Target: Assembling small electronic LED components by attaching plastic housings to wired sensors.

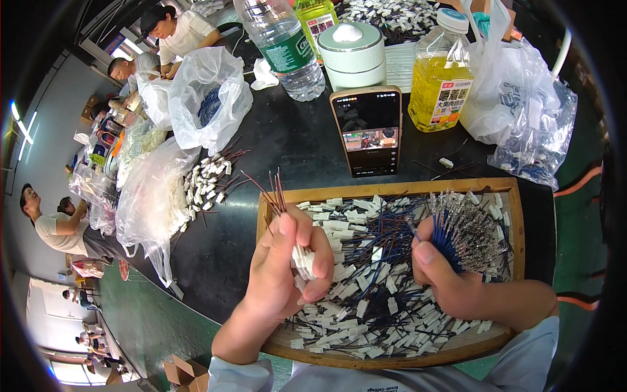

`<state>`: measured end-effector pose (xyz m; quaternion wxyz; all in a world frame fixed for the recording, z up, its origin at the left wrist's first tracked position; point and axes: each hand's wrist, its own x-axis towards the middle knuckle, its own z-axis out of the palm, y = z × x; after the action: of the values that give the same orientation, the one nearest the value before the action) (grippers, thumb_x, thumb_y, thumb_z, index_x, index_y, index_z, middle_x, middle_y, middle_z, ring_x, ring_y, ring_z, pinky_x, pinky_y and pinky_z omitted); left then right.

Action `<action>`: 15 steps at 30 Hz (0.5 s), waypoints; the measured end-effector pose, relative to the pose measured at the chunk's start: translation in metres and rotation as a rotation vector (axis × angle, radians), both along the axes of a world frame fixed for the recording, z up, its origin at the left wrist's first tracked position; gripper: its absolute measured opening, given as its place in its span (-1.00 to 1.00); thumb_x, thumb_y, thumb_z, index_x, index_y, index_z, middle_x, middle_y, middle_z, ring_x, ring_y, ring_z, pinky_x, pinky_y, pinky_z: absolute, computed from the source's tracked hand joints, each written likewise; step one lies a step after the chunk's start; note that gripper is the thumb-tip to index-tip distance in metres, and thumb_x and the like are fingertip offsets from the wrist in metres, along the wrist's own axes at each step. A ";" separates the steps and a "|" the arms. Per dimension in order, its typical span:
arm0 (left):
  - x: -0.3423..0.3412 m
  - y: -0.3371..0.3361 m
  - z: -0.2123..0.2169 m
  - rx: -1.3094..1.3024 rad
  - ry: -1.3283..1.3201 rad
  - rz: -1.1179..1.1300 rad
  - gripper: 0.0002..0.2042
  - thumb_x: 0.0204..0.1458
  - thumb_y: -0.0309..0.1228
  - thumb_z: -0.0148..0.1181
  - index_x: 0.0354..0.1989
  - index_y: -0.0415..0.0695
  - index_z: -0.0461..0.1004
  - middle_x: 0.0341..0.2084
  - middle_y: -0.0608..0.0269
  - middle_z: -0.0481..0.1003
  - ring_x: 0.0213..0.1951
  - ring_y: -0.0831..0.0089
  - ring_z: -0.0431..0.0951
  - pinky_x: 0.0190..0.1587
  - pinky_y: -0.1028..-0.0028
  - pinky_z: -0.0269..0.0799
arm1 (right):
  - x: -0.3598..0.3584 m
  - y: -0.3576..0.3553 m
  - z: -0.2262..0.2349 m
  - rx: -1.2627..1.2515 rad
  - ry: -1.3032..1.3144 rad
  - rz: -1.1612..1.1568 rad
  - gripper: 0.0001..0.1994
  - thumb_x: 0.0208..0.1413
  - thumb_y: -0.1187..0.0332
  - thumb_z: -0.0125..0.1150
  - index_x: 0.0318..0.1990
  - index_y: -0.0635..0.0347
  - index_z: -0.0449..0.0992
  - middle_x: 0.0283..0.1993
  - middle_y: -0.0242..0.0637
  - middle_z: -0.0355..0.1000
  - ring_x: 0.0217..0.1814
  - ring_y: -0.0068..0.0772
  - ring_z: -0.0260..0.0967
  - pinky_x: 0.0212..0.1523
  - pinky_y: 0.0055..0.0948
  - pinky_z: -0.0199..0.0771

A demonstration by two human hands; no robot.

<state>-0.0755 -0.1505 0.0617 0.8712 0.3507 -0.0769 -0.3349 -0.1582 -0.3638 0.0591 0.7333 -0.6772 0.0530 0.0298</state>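
Left hand (287, 268) was closed on a small stack of white connectors (304, 261), red-brown leads (275, 189) sticking up past the fingertips. Right hand (444, 274) gripped a bundle of blue wires (457, 238) with metal terminal ends fanned out away from the palm. Both hands sat over a shallow wooden tray (392, 188) on the dark surface (294, 144); the tray held a loose heap of white connectors with blue wires (366, 300) under and between the hands. Just beyond the tray, between the hands, a phone (366, 130) lay screen up. Beyond the left hand: a loose pile of white connectors with red leads (209, 179) and clear bags (209, 98) of parts. Beyond the right hand: a yellow-liquid bottle (443, 81) and more plastic bags (522, 111). Farther back, a white round container (353, 55) and a clear water bottle (284, 49). People sat working far off past the left hand.
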 end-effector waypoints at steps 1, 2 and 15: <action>-0.001 0.000 0.000 0.078 -0.129 -0.008 -0.72 0.25 -0.13 -0.34 -0.37 -0.06 0.14 -0.65 0.15 0.33 -0.80 0.53 0.22 -0.76 0.61 0.15 | 0.002 0.001 0.004 0.000 0.002 0.001 -0.84 0.18 0.28 0.02 -0.36 0.15 0.37 -0.54 -0.49 0.26 -0.44 -0.64 0.22 -0.37 -0.53 0.28; -0.002 0.000 0.000 0.157 -0.258 -0.015 -0.72 0.25 -0.15 -0.31 -0.38 -0.07 0.14 -0.66 0.16 0.32 -0.80 0.58 0.18 -0.77 0.63 0.06 | 0.003 0.000 0.011 -0.080 0.013 0.071 -0.86 0.15 0.31 0.06 -0.36 0.16 0.39 -0.52 -0.46 0.29 -0.44 -0.63 0.24 -0.38 -0.54 0.28; -0.015 -0.005 0.001 0.185 -0.357 -0.099 -0.60 0.03 -0.05 0.13 -0.40 -0.16 0.21 -0.65 0.25 0.31 -0.65 0.62 0.25 -0.62 0.67 0.10 | 0.004 0.001 -0.005 -0.234 -0.454 0.230 -0.80 -0.07 0.47 0.29 -0.28 0.31 0.43 -0.41 -0.31 0.49 -0.45 -0.54 0.46 -0.42 -0.62 0.45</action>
<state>-0.0905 -0.1559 0.0629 0.7903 0.4788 -0.2163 -0.3154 -0.1542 -0.3623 0.0539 0.6351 -0.7481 -0.1867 -0.0458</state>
